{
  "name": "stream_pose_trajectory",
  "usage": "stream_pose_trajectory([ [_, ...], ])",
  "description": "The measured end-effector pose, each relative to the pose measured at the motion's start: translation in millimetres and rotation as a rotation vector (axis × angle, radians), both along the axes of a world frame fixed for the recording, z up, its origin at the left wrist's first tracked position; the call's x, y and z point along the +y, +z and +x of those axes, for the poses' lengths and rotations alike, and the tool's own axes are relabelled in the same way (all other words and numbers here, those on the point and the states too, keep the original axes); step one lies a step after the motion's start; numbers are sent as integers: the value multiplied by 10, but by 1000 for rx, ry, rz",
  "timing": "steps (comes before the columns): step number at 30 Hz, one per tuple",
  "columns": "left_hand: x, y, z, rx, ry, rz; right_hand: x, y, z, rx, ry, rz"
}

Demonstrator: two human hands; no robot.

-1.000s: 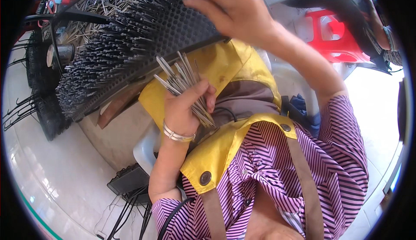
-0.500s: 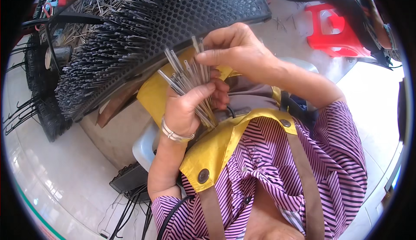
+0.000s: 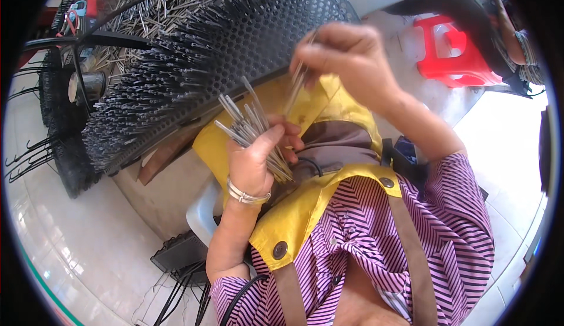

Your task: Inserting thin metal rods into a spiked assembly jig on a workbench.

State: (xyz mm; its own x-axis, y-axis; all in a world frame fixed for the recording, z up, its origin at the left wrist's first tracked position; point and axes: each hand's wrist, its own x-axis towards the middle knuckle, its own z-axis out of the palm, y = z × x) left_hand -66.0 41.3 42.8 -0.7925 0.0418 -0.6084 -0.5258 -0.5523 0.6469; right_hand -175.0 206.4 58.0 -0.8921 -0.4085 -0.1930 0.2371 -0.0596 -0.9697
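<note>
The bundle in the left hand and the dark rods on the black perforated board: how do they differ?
The bundle in the left hand looks brighter silver; the dark rods look mostly blackish. The bundle is a handful, while the dark rods are far more numerous. Fingers grip the bundle; the dark rods stand on the perforated board. Both consist of thin, slender pieces.

I am wearing a short-sleeved shirt (image 3: 455, 220) striped pink-purple and black; brown straps (image 3: 414, 249) and dark round buttons (image 3: 279, 250) are holding my yellow apron (image 3: 308, 223); silvery bangles (image 3: 247, 197) are circling my left wrist (image 3: 254, 181).
</note>
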Motion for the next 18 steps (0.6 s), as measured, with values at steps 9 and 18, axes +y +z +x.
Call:
stream_pose_trajectory([
  [9,78,-70,49,18,-20,80,-215,-140,-748,1112,-198,-371],
  [18,20,-121,95,12,16,95,-408,-149,-699,1073,-309,126],
])
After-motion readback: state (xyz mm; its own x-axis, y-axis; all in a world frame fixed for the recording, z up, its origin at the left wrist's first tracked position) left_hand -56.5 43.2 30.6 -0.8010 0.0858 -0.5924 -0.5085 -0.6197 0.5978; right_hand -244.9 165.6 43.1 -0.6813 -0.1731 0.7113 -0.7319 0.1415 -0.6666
